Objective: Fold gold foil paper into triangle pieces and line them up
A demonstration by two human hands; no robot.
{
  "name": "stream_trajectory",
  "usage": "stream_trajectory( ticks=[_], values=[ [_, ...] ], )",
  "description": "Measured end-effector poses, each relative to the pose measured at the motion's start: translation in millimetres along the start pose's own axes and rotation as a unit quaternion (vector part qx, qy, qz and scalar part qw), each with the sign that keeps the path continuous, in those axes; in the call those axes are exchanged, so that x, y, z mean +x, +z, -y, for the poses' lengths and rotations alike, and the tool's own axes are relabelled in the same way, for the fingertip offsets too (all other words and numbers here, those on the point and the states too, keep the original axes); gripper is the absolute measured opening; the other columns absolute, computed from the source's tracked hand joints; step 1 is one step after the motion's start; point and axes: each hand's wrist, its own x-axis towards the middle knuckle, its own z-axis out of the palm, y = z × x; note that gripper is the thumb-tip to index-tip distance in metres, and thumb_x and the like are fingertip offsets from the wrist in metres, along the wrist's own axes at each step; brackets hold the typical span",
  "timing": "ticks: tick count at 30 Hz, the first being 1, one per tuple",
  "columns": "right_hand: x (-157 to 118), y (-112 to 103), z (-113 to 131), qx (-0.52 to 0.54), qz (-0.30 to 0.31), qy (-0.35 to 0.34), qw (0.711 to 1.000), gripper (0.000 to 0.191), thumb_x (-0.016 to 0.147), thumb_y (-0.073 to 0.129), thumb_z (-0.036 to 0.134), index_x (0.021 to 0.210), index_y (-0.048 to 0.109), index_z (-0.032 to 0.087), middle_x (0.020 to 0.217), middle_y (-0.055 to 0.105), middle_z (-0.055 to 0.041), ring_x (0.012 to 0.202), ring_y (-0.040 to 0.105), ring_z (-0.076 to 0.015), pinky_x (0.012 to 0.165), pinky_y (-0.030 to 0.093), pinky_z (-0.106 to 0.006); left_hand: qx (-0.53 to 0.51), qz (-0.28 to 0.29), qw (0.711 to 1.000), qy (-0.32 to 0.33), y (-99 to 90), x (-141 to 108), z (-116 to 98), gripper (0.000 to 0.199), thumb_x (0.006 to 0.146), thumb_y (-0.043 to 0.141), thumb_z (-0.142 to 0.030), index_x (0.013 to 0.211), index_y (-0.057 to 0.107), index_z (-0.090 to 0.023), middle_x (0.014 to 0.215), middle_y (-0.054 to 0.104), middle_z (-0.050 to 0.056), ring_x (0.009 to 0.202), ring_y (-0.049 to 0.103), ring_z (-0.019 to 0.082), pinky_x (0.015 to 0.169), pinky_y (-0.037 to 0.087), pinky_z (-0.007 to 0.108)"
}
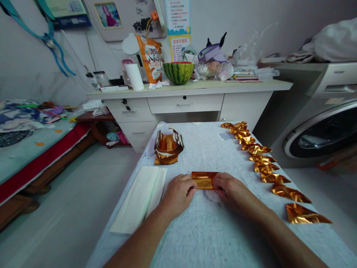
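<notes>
Between my two hands a small rectangle of gold foil paper is stretched flat, just above or on the cloth-covered table. My left hand pinches its left end, thumb toward me. At the right end, my right hand grips it with bent fingers. A curled stack of gold foil sheets stands beyond my left hand, its edges showing white. Along the table's right side runs a row of several folded gold foil pieces. White folded paper lies left of my left forearm.
A pale cloth covers the table. Behind it stands a white desk bearing a cut watermelon, an orange pouch and a white paper roll. A washing machine stands right, a bed left.
</notes>
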Motion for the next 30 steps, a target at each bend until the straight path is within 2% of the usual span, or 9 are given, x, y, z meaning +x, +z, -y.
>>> stream_trajectory(
  ticks=[7,13,21,30],
  values=[
    [-1.0,-4.3,-6.7,0.031,-0.004,0.033,0.999,0.016,0.087,0.051,0.013,0.078,0.064,0.017,0.085,0.062,-0.0058,0.084,0.056,-0.0183,0.076,0.042,-0.029,-0.033,0.007,0.999,-0.037,0.6,3.8,-1.4,0.015,0.087,0.053,-0.018,0.087,0.068,-0.021,0.088,0.062,0.003,0.088,0.058,0.019,0.080,0.043,0.028],
    [2.0,-3.1,-5.3,0.021,-0.002,0.073,0.997,0.017,0.087,0.050,0.015,0.076,0.063,0.017,0.082,0.063,-0.0056,0.079,0.056,-0.0177,0.074,0.041,-0.028,-0.029,-0.016,0.998,-0.055,4.1,5.2,-2.0,0.020,0.090,0.048,-0.020,0.083,0.067,-0.020,0.086,0.060,0.003,0.087,0.056,0.019,0.080,0.042,0.029],
    [5.6,2.0,-5.3,-0.024,0.000,0.120,0.993,0.017,0.087,0.049,0.018,0.077,0.063,0.017,0.080,0.065,-0.0050,0.076,0.057,-0.0170,0.070,0.038,-0.026,0.018,-0.054,0.994,-0.095,8.3,7.2,-3.9,0.011,0.085,0.055,-0.018,0.075,0.061,-0.019,0.084,0.058,0.002,0.086,0.055,0.019,0.080,0.041,0.030],
    [9.5,4.6,-3.3,-0.095,0.018,0.156,0.983,0.019,0.089,0.048,0.023,0.076,0.062,0.017,0.080,0.065,-0.0060,0.075,0.058,-0.0177,0.068,0.034,-0.027,0.040,-0.064,0.991,-0.112,12.1,9.9,-2.3,0.011,0.081,0.059,-0.016,0.071,0.059,-0.019,0.080,0.056,0.001,0.083,0.054,0.018,0.078,0.041,0.029]
  ],
)
